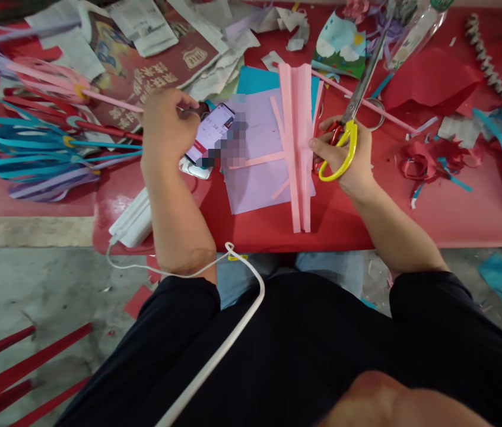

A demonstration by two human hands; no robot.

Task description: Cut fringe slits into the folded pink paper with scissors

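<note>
My left hand (166, 127) rests curled on a phone (210, 137) lying on the red table (411, 213), fingers touching its top edge. My right hand (344, 157) grips yellow-handled scissors (352, 112), blades pointing up and away, and its fingertips touch the right edge of folded pink paper (298, 142). The pink paper lies upright across a lilac sheet (255, 172), with thin pink strips sticking out sideways.
A white power bank (133, 222) with a cable (215, 350) sits at the table's near left edge. Paper flowers on long strips (41, 154) lie left. Newspapers (144, 53) cover the back. Red and blue scraps (433, 166) and red paper (429, 83) lie right.
</note>
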